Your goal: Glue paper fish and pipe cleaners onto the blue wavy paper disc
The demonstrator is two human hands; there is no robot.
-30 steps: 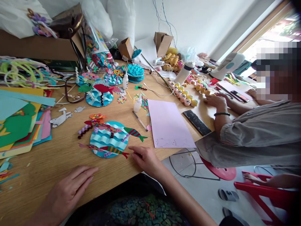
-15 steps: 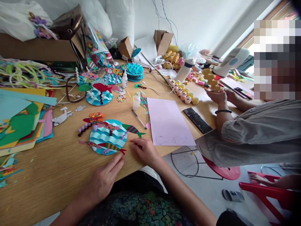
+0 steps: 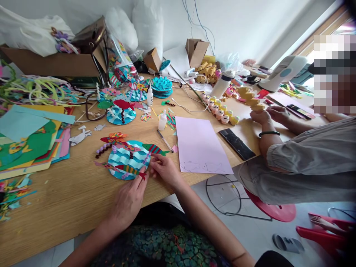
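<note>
A round blue paper craft (image 3: 119, 162) lies on the table, with pale wavy strips and several patterned paper fish across it. Curly purple and brown pieces are attached too. My left hand (image 3: 129, 198) grips its front right edge, fingertips beside the red tail of a striped fish (image 3: 130, 170). My right hand (image 3: 165, 170) closes on the right edge, index finger below the green and red striped fish (image 3: 154, 149). Both sets of fingertips are close together, and part of the rim is hidden beneath them.
A lilac sheet (image 3: 201, 142) with two drawn fish, a pen (image 3: 165, 141), a glue bottle (image 3: 162, 120) and a black phone (image 3: 237, 144) lie to the right. Coloured paper (image 3: 41, 137) is piled left. A co-worker's hands (image 3: 263, 118) hold a yellow-brown piece.
Both my hands have moved in to the craft's right edge and closed on it. The view has shifted slightly left. The co-worker's right-side hand shows apart from the other.
</note>
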